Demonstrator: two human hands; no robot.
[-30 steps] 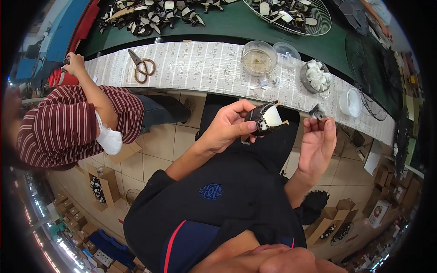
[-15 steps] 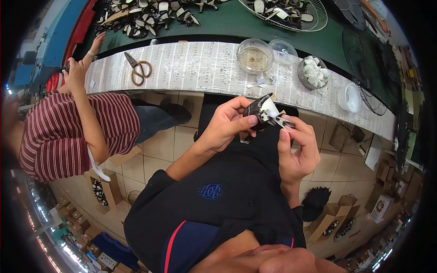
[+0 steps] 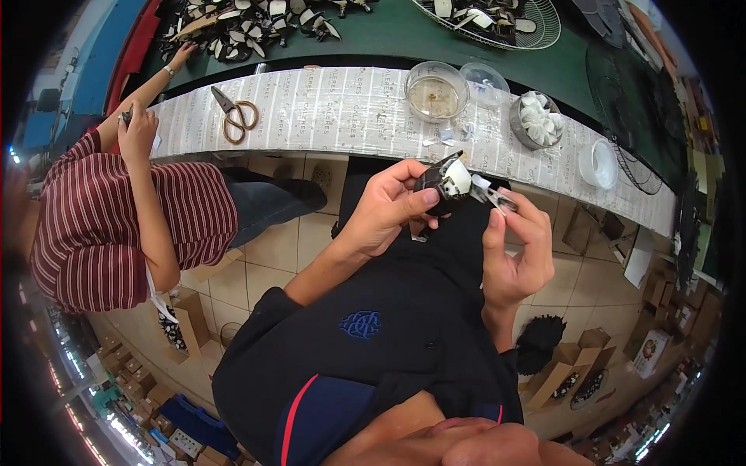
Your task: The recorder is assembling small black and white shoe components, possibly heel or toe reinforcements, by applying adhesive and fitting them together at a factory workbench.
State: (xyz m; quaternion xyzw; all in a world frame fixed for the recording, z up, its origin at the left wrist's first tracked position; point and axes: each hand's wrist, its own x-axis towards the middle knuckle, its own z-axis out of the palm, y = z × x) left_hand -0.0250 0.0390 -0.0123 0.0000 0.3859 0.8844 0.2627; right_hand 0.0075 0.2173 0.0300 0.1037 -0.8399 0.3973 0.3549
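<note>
A black, glossy piece (image 3: pixel 432 181) with a pale rounded pad sits in the grasp of my left hand (image 3: pixel 388 206), its thumb pressed on the near side; it looks like a strappy shoe part. Between the thumb and fingertips of my right hand (image 3: pixel 517 256) is a silvery metal clip (image 3: pixel 501 203). At the clip's far end is a small white wad (image 3: pixel 481 182), just right of the pale pad and apart from it. Both hands hover in front of the table's near edge.
On the covered table edge (image 3: pixel 311 116) lie scissors (image 3: pixel 235 122), a clear bowl (image 3: pixel 437 95) of liquid, a tin of white wads (image 3: pixel 538 121) and a white plastic cup (image 3: pixel 597 164). Similar pieces (image 3: pixel 249 31) lie heaped behind. A co-worker in a striped shirt (image 3: pixel 132 233) is at left.
My right hand has drawn the clip and white wad rightward, off the black piece. My left hand has stayed nearly still. The co-worker's arm has stretched toward the heap.
</note>
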